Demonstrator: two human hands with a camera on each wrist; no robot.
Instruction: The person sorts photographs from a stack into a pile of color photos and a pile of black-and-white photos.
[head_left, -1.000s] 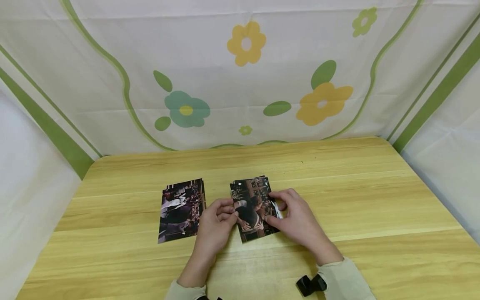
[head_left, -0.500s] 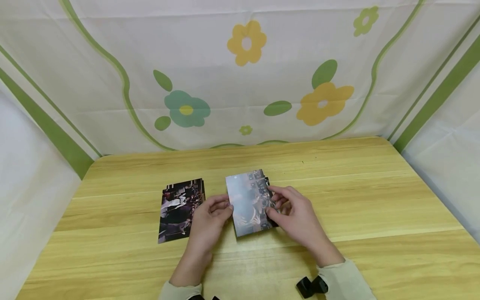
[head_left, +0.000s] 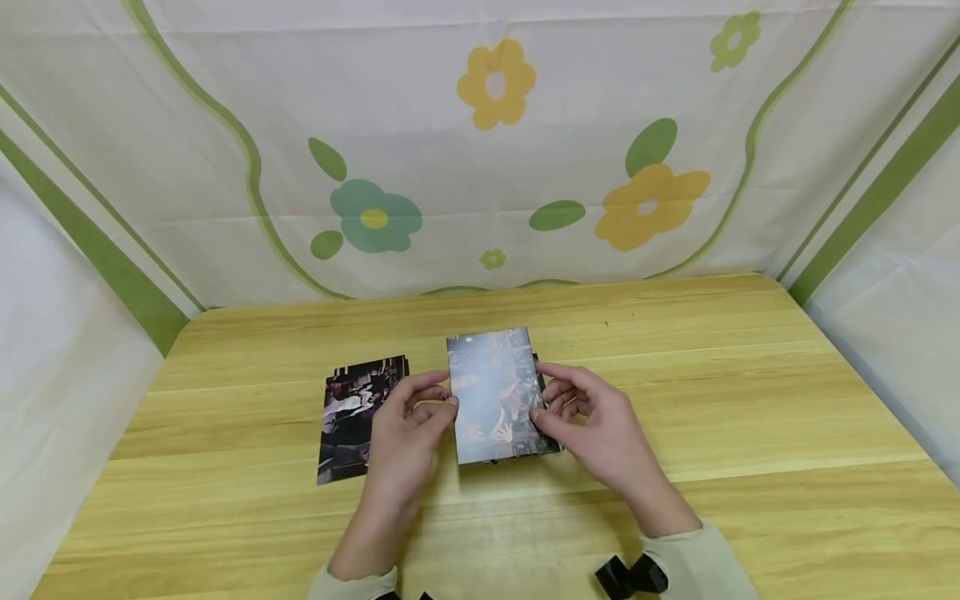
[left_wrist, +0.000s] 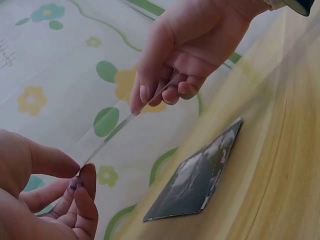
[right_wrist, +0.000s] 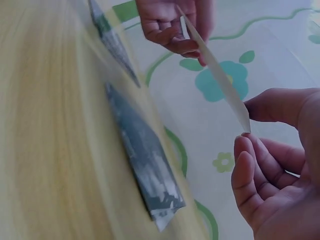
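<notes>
Left hand [head_left: 408, 425]: held in a pinch, the left thumb [left_wrist: 52, 160] pressed toward the index fingertip; the other fingers are bent inward.
Right hand [head_left: 600, 417]: likewise set in a pinch, the right thumb [right_wrist: 280, 106] opposed to the fingertips; the remaining fingers are curled.
Hands together: held apart and turned toward each other, both thumbs placed nearer the body than the index fingers.
Left arm [head_left: 375, 533]: slanted forward and inward, bared at the wrist.
Right arm [head_left: 660, 504]: angled more sharply inward.
Sleeves [head_left: 701, 567]: pale, partly cut off below.
</notes>
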